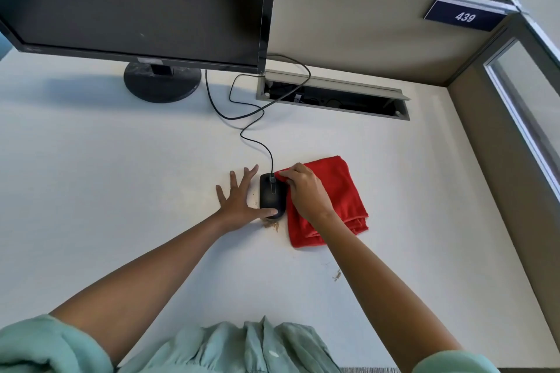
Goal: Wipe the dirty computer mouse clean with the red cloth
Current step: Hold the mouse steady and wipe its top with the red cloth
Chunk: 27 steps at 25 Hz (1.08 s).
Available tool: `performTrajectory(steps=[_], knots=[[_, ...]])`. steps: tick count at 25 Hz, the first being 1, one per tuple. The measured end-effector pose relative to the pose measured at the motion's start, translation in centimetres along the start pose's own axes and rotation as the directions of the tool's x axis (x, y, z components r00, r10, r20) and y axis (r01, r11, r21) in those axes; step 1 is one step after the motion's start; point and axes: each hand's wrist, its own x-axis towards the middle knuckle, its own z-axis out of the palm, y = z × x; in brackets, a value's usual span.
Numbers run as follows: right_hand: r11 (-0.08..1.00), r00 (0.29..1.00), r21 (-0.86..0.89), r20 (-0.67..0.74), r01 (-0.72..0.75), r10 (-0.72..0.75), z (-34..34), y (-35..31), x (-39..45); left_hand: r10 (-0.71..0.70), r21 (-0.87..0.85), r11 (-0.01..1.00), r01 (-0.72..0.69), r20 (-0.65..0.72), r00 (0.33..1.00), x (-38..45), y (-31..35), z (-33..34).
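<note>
A black wired computer mouse [270, 194] lies on the white desk [121, 191]. My left hand [238, 197] lies flat to its left with fingers spread, and the thumb touches the mouse's near end. A folded red cloth [342, 191] lies just right of the mouse, its left edge against it. My right hand [306, 191] rests on the cloth and pinches its far left corner beside the mouse's front. Brown crumbs [271, 225] lie on the desk at the mouse's near end.
A black monitor [136, 3] on a round stand [162, 83] fills the far left. The mouse cable [242, 118] loops back to an open cable tray [333, 97] in the desk. Beige partition walls [363, 30] close the back and right. More crumbs [337, 275] lie nearer me.
</note>
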Motion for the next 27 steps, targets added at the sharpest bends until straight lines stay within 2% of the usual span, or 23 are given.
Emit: performTrajectory(steps=[3, 7, 12, 15, 17, 20, 23, 25, 27], knots=[[1.000, 1.000, 0.025, 0.010, -0.019, 0.019, 0.8, -0.3, -1.1, 0.006, 0.006, 1.000, -0.006, 0.003, 1.000, 0.1, -0.1, 0.1], [0.996, 0.996, 0.068, 0.071, 0.052, -0.057, -0.3, 0.7, -3.5, 0.007, 0.018, 1.000, -0.007, 0.010, 1.000, 0.2, -0.3, 0.0], [0.995, 0.998, 0.085, -0.029, -0.054, 0.056, -1.2, 0.4, 0.7, -0.022, -0.027, 0.999, 0.022, 0.019, 1.000, 0.3, -0.2, -0.1], [0.996, 0.997, 0.055, 0.057, -0.063, 0.060, 0.5, -1.0, 2.3, -0.027, 0.001, 1.000, 0.027, 0.028, 0.999, 0.4, 0.1, -0.3], [0.996, 0.994, 0.031, 0.067, -0.084, 0.082, 1.3, -1.3, 2.1, -0.030, 0.010, 1.000, 0.030, 0.037, 0.999, 0.3, 0.2, -0.2], [0.999, 0.997, -0.034, 0.067, 0.027, -0.025, 1.8, -1.0, 0.6, -0.032, 0.025, 0.999, 0.030, 0.047, 0.998, 0.4, 0.1, -0.3], [0.972, 0.978, -0.150, 0.129, 0.183, -0.164, 1.9, -0.6, -1.0, -0.017, 0.025, 1.000, 0.016, 0.053, 0.998, 0.5, -0.1, -0.2], [0.976, 0.982, -0.146, 0.118, 0.161, -0.145, 1.9, -0.4, -0.4, -0.014, 0.015, 1.000, 0.013, 0.050, 0.999, 0.5, -0.2, -0.2], [0.994, 0.994, -0.082, 0.088, 0.069, -0.061, 1.8, -0.8, 0.9, -0.015, 0.013, 1.000, 0.014, 0.048, 0.999, 0.6, -0.3, -0.2]])
